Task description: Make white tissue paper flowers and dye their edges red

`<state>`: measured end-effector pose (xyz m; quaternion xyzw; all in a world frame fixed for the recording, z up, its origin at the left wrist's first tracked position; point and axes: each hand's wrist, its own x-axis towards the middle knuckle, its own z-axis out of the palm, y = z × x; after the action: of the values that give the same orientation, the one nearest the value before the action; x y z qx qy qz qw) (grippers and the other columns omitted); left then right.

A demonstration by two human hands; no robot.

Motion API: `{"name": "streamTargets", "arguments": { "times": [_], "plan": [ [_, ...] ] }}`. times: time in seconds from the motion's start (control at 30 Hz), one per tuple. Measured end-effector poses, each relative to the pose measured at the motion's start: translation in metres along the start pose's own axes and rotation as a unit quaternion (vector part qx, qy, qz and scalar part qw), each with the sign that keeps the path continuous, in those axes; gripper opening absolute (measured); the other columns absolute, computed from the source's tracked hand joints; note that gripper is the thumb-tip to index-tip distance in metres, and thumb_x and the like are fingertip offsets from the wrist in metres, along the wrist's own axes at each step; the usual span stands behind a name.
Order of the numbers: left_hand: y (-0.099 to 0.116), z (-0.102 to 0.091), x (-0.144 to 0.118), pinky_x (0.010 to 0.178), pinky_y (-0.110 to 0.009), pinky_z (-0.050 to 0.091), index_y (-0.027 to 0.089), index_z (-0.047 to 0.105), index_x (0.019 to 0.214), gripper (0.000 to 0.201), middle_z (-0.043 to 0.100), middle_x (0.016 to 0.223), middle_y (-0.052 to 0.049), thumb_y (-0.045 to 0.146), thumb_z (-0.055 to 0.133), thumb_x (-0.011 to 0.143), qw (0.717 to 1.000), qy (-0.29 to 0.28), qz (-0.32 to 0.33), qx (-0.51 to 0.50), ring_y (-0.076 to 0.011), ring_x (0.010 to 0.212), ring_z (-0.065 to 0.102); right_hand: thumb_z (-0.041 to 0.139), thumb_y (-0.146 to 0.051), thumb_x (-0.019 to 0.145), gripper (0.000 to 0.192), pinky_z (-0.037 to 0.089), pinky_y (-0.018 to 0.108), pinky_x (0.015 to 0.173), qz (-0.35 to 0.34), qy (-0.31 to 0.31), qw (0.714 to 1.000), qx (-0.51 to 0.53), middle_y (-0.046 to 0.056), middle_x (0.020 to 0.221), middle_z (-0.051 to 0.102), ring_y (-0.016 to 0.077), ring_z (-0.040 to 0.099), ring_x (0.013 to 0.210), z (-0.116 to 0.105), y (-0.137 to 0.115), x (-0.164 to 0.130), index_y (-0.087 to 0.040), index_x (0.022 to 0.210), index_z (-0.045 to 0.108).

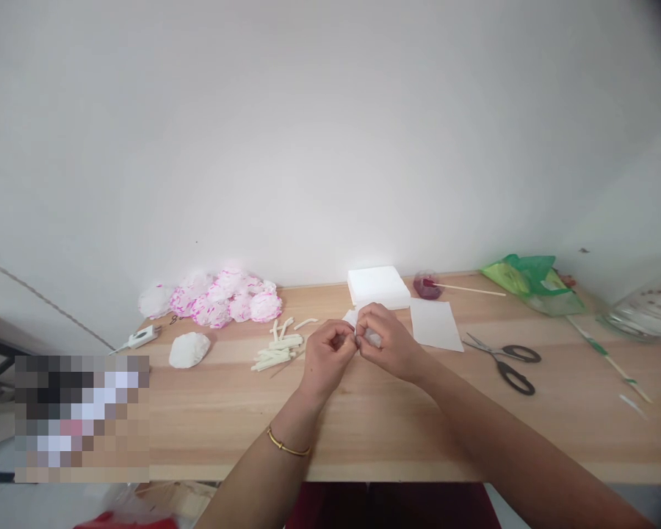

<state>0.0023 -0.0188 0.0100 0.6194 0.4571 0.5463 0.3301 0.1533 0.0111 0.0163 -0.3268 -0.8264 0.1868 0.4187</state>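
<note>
My left hand (324, 354) and my right hand (388, 342) meet over the middle of the wooden table (363, 433), both pinching a small piece of white tissue paper (370, 336) between the fingertips. The paper is mostly hidden by my fingers. A gold bangle circles my left wrist. A stack of white tissue sheets (378, 286) lies just behind my hands, and a single white sheet (435, 324) lies to the right of them. A pile of short cream-coloured sticks (278, 351) lies left of my left hand.
Several pink-and-white paper flowers (220, 296) lie at the back left, a plain white one (189, 349) in front, beside a small white tool (139, 338). Scissors (505, 361) lie right. A cup of red dye with a stick (428, 286), a green bag (529, 279) and thin sticks (611, 360) sit far right.
</note>
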Motion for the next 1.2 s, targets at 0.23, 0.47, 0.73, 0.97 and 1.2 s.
{"name": "streamTargets", "arguments": {
  "times": [0.23,0.47,0.73,0.97,1.2],
  "plan": [
    [-0.008,0.003,0.001,0.062,-0.023,0.047,0.015,0.061,0.065,0.007,0.061,0.075,-0.002,0.016,0.058,0.071,0.998,0.002,-0.025,-0.053,-0.0111,0.067,0.056,0.057,-0.012,0.074,0.012,0.044,0.033,0.071,0.008,0.002,0.999,0.031,0.002,0.082,0.052,0.017,0.052,0.078,-0.001,0.0,0.001,-0.021,0.071,0.05],
    [-0.013,0.004,0.0,0.062,-0.025,0.052,0.014,0.06,0.067,0.008,0.061,0.076,-0.002,0.02,0.059,0.073,0.987,-0.001,-0.079,-0.139,-0.0106,0.065,0.058,0.059,-0.012,0.073,0.012,0.044,0.033,0.073,0.016,0.001,1.0,0.027,0.003,0.084,0.053,0.0172,0.053,0.078,0.0,-0.001,0.0,-0.021,0.074,0.052],
    [-0.007,0.002,0.0,0.065,-0.023,0.045,0.015,0.06,0.065,0.007,0.062,0.079,-0.003,0.012,0.057,0.07,1.0,0.0,0.005,-0.012,-0.013,0.074,0.056,0.057,-0.009,0.07,0.014,0.043,0.033,0.072,0.005,0.015,1.0,0.011,0.002,0.081,0.052,0.0171,0.052,0.076,0.002,0.0,0.0,-0.021,0.069,0.05],
    [-0.012,0.004,0.001,0.062,-0.022,0.046,0.015,0.06,0.063,0.007,0.061,0.077,-0.002,0.014,0.058,0.07,0.996,0.002,-0.047,-0.081,-0.0105,0.067,0.055,0.055,-0.008,0.072,0.013,0.045,0.031,0.069,0.049,-0.011,0.995,0.081,0.002,0.08,0.052,0.0154,0.053,0.074,-0.005,-0.006,0.001,-0.021,0.069,0.051],
    [-0.007,0.003,0.001,0.063,-0.023,0.047,0.015,0.062,0.065,0.008,0.062,0.079,-0.003,0.016,0.059,0.073,0.998,0.003,-0.022,-0.059,-0.0115,0.07,0.058,0.06,-0.013,0.072,0.011,0.044,0.033,0.073,0.031,0.017,0.999,0.029,0.002,0.081,0.054,0.017,0.053,0.077,-0.001,-0.003,0.0,-0.021,0.072,0.053]
  ]
}}
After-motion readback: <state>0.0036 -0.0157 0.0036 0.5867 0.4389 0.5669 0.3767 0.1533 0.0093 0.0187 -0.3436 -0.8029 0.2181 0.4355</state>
